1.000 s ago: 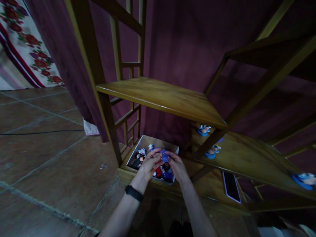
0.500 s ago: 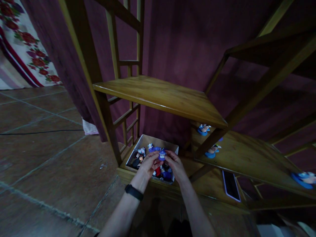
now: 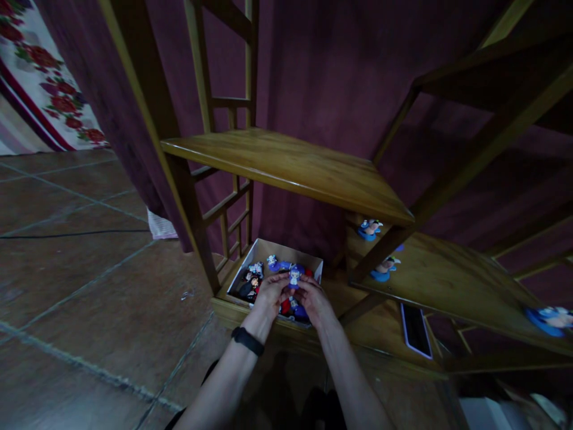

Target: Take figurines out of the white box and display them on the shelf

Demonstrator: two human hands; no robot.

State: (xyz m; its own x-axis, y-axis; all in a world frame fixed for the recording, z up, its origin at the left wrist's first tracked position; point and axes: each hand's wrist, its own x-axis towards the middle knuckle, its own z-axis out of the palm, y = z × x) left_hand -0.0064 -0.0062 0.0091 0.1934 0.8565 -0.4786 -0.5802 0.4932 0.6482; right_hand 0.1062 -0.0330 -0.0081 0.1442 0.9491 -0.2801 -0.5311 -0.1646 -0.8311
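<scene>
Between the fingers of both hands is a small purple-and-white figurine [image 3: 294, 275], upright, its front toward me. My left hand [image 3: 271, 292] pinches it from the left and wears a dark wristband. From the other side my right hand [image 3: 313, 297] grips it. Both hands are above an open cardboard box [image 3: 238, 276] on the bottom shelf. Dark-haired figurines [image 3: 250, 286] lie in its left part; purple, blue and red ones show around my hands. The hands hide the middle of the box.
A bare wooden shelf board [image 3: 286, 170] juts out above the box. Figurines on blue bases [image 3: 384, 269] stand on the right-hand shelf [image 3: 452, 275], another [image 3: 551, 319] at its far end. A phone [image 3: 416, 329] lies on the lower board. A wooden post [image 3: 179, 173] rises at left.
The figurine has been turned in my fingers, so its face and body now show where its rounded purple top did before. Both hands stay over the box. The view has shifted slightly.
</scene>
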